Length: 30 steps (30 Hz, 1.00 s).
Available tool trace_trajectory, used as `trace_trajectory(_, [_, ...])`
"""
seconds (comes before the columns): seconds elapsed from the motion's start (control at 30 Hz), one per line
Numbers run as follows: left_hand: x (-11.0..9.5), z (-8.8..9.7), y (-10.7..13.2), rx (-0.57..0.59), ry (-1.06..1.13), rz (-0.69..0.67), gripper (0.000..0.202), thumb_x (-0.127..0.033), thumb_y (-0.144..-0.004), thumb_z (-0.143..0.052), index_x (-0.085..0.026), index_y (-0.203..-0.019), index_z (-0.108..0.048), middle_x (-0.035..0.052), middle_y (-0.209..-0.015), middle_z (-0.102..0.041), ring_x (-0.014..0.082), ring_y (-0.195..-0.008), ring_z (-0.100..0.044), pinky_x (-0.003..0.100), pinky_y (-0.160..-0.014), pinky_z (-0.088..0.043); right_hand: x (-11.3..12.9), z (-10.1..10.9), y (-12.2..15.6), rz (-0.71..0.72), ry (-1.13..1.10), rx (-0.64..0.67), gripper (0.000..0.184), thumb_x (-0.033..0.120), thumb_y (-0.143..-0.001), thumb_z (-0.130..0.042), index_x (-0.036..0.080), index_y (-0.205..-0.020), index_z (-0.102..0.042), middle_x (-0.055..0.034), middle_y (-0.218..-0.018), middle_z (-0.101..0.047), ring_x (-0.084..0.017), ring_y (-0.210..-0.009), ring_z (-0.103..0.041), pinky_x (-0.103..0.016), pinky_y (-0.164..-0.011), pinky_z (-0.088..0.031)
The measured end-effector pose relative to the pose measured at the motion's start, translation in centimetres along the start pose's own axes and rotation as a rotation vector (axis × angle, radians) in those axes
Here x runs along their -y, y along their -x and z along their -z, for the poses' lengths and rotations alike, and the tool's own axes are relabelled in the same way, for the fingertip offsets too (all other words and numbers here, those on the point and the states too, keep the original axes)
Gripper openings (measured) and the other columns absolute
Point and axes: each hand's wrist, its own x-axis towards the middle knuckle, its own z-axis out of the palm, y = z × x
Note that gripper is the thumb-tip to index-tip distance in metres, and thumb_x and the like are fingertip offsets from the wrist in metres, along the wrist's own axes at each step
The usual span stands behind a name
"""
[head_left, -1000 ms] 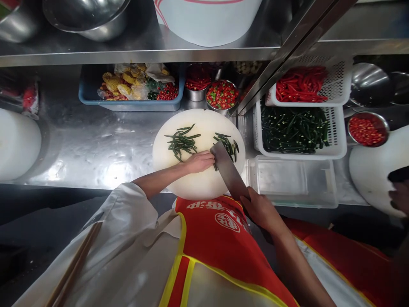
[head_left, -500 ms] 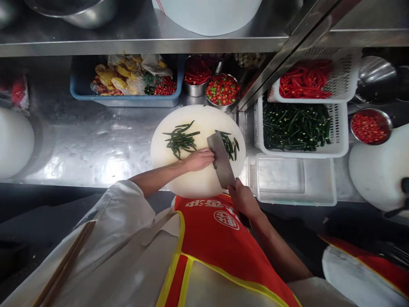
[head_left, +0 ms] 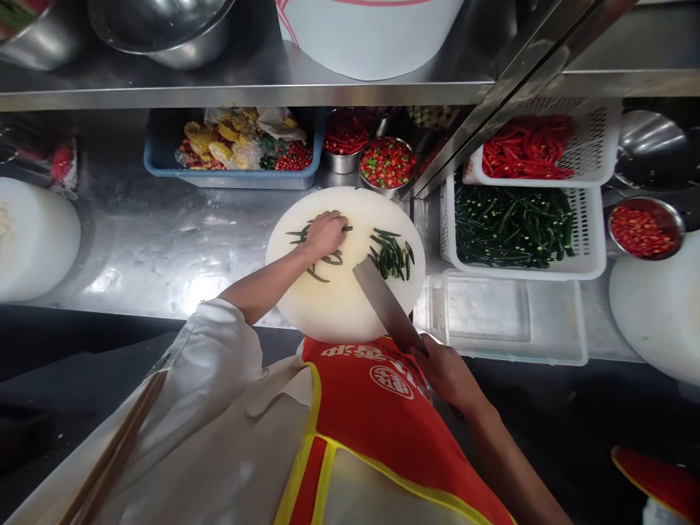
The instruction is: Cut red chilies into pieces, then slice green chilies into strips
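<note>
A round white cutting board (head_left: 306,306) lies in front of me. My left hand (head_left: 327,232) is on its left part, fingers curled down over whole green chilies (head_left: 332,258); a chili end pokes out beside the fingers. My right hand (head_left: 445,364) grips a cleaver (head_left: 386,300) by its handle at the board's front right edge. The blade slants up and left over the board, apart from my left hand. Cut green chili pieces (head_left: 391,255) lie in a heap on the right part of the board, just beyond the blade.
Behind the board are a blue tub (head_left: 232,179) of bagged food and a metal bowl of chopped chilies (head_left: 387,162). To the right stand white baskets of green chilies (head_left: 514,226) and red chilies (head_left: 528,146), and a clear plastic container (head_left: 486,306). A steel shelf (head_left: 246,97) overhangs the back.
My left hand has moved from beside the blade up and left onto the whole chilies. The cleaver has drawn back towards me and right, away from the cut pieces.
</note>
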Motion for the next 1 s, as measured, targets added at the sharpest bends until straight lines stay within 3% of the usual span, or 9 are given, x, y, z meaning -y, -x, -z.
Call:
trace_trajectory(0.07, [-1.3, 0.0, 0.6, -0.123, 0.119, -0.159, 0.023, -0.026, -0.094, -0.050, -0.017, -0.108, -0.067, 0.0107, -0.105, -0.063, 0.0240, -0.102, -0.057, 0.039, -0.091, -0.046, -0.3, -0.2, -0.2, -0.043, -0.054, -0.004, 0.019, 0.038, -0.093, -0.040, 0.022, -0.088, -0.049, -0.0079, -0.079, -0.068, -0.021, -0.069, -0.060, -0.028, -0.060, -0.031])
trace_trajectory(0.13, [-2.9, -0.6, 2.1, -0.158, 0.199, -0.391, 0.027, -0.029, -0.098, -0.046, -0.020, -0.115, -0.065, 0.0103, -0.110, -0.063, 0.0218, -0.103, -0.056, 0.036, -0.090, -0.047, -0.5, -0.4, -0.7, -0.089, -0.122, -0.026, 0.020, 0.041, -0.093, -0.040, 0.022, -0.089, -0.048, -0.0065, -0.076, -0.066, -0.020, -0.066, -0.059, -0.027, -0.059, -0.032])
trace_trajectory(0.2, [-4.3, -1.8, 3.9, -0.077, 0.194, -0.601, 0.028, -0.027, -0.099, -0.044, -0.023, -0.115, -0.066, 0.0097, -0.109, -0.064, 0.0204, -0.102, -0.057, 0.035, -0.086, -0.048, -0.6, -0.4, -1.2, -0.108, -0.149, -0.049, 0.021, 0.041, -0.093, -0.040, 0.022, -0.090, -0.048, -0.0058, -0.074, -0.065, -0.019, -0.064, -0.058, -0.027, -0.058, -0.032])
trace_trajectory(0.27, [-4.9, -3.2, 5.5, 0.014, 0.154, -0.705, 0.029, -0.022, -0.098, -0.043, -0.024, -0.112, -0.068, 0.0089, -0.108, -0.066, 0.0197, -0.100, -0.058, 0.034, -0.084, -0.049, -0.5, -0.3, -1.7, -0.105, -0.127, -0.064, 0.022, 0.041, -0.093, -0.040, 0.021, -0.092, -0.050, -0.0059, -0.073, -0.065, -0.019, -0.063, -0.057, -0.027, -0.057, -0.031])
trace_trajectory(0.47, [-4.4, -5.8, 6.0, 0.035, 0.241, -0.762, 0.028, -0.024, -0.099, -0.042, -0.020, -0.098, -0.070, 0.0095, -0.108, -0.067, 0.0191, -0.106, -0.058, 0.035, -0.098, -0.047, 0.5, 0.6, -2.2, -0.089, 0.006, -0.061, 0.020, 0.035, -0.094, -0.041, 0.019, -0.095, -0.053, -0.0076, -0.075, -0.066, -0.018, -0.063, -0.057, -0.027, -0.056, -0.024])
trace_trajectory(0.8, [-4.9, -6.0, 5.5, 0.031, 0.299, -0.692, 0.040, -0.030, -0.102, -0.032, -0.020, -0.093, -0.069, 0.0112, -0.102, -0.068, 0.0201, -0.102, -0.060, 0.039, -0.095, -0.051, 0.4, 2.8, -0.1, -0.098, 0.068, 0.037, 0.018, 0.032, -0.096, -0.041, 0.018, -0.100, -0.052, -0.0112, -0.082, -0.069, -0.022, -0.072, -0.063, -0.027, -0.058, -0.026])
trace_trajectory(1.0, [-4.8, -6.3, 5.6, 0.017, 0.366, -0.666, 0.035, -0.030, -0.101, -0.036, -0.020, -0.094, -0.069, 0.0107, -0.100, -0.068, 0.0194, -0.102, -0.060, 0.037, -0.095, -0.051, 1.7, 2.4, -2.6, -0.108, 0.108, 0.042, 0.020, 0.031, -0.097, -0.040, 0.016, -0.102, -0.052, -0.0127, -0.081, -0.070, -0.023, -0.073, -0.064, -0.029, -0.058, -0.025])
